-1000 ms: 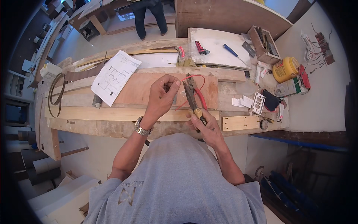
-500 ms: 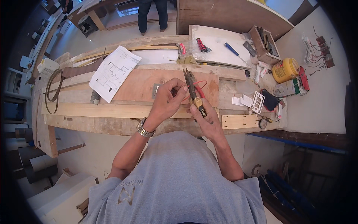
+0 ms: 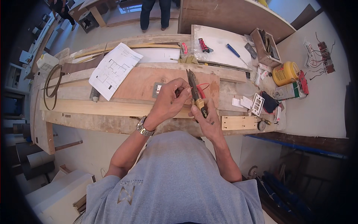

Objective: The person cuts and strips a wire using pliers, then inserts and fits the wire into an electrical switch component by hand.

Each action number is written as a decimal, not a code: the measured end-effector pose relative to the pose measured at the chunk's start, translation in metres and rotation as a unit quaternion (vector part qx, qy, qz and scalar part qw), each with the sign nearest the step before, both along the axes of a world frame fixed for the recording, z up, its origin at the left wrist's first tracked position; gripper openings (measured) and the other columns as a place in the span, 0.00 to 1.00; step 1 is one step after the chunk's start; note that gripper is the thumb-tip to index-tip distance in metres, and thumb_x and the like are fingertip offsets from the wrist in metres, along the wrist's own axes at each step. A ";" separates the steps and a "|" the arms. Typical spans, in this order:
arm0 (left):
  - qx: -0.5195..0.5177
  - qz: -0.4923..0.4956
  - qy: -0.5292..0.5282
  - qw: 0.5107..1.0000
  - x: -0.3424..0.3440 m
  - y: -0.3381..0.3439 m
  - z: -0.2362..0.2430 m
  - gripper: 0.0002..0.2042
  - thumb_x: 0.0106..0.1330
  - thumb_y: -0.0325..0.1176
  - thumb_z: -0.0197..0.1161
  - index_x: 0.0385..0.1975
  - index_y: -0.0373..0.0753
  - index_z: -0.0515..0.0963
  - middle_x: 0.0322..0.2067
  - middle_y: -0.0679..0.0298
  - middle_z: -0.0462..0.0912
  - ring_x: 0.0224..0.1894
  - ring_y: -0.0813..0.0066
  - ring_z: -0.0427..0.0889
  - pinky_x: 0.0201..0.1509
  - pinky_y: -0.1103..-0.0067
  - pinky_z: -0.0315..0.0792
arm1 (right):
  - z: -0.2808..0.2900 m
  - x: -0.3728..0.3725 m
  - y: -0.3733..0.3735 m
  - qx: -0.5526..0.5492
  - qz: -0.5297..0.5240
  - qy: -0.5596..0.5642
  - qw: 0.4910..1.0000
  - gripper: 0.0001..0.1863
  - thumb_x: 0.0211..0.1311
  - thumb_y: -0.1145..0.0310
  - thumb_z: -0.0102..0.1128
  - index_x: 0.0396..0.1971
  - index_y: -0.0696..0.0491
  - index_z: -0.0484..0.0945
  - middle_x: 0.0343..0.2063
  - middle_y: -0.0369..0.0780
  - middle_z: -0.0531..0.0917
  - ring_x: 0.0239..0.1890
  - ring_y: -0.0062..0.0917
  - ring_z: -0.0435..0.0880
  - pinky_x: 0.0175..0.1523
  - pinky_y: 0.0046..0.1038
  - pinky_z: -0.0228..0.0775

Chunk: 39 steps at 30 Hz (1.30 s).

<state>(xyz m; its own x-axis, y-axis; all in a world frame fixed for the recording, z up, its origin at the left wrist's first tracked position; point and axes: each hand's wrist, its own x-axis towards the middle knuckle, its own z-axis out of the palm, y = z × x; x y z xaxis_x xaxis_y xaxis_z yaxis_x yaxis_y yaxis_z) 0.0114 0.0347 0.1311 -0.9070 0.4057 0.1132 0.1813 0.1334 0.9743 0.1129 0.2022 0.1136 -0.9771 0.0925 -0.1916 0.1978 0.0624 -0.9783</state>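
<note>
Since half a sec ago our left hand [image 3: 169, 100] has slid a bit lower-left, fingers pinched on the red wire [image 3: 201, 89] by the plier tips; wire end prob. hidden. Our right hand [image 3: 207, 119] is clenched round the yellow-handled pliers [image 3: 195, 91], pointing up over the reddish board [image 3: 138, 84]. We work at a rough plank bench [image 3: 97, 108] w/ a paper drawing [image 3: 113, 69], grey socket plate [image 3: 157, 89], white panel [image 3: 220, 46], wooden box [image 3: 264, 44], yellow tub [image 3: 285, 72]. Someone's legs [image 3: 154, 13] stand beyond; pale floor [image 3: 320, 108] at right.
</note>
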 end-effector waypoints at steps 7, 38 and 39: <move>-0.025 -0.036 0.011 0.999 0.004 -0.002 -0.010 0.06 0.77 0.29 0.65 0.38 0.33 0.82 0.29 0.73 0.78 0.29 0.89 0.68 0.32 0.83 0.63 | -0.022 -0.004 0.012 -0.017 0.075 -0.092 0.993 0.18 0.82 0.55 0.61 0.36 0.55 0.75 0.28 0.32 0.76 0.32 0.16 0.73 0.37 0.28 0.68; 0.373 -0.060 -0.527 0.761 0.027 0.009 0.001 0.07 0.80 0.30 0.62 0.42 0.32 0.82 0.22 0.70 0.77 0.24 0.78 0.75 0.31 0.76 0.73 | -0.105 -0.008 -0.001 0.057 -0.021 0.186 0.981 0.19 0.72 0.69 0.68 0.51 0.55 0.67 0.40 0.33 0.80 0.40 0.15 0.79 0.47 0.22 0.76; 0.375 -0.060 -0.526 0.761 0.028 0.010 0.006 0.07 0.80 0.30 0.62 0.42 0.32 0.82 0.22 0.70 0.77 0.24 0.78 0.75 0.31 0.76 0.73 | -0.114 -0.008 -0.001 -0.016 -0.027 0.178 0.983 0.22 0.69 0.67 0.71 0.52 0.55 0.66 0.41 0.33 0.80 0.40 0.14 0.79 0.47 0.21 0.75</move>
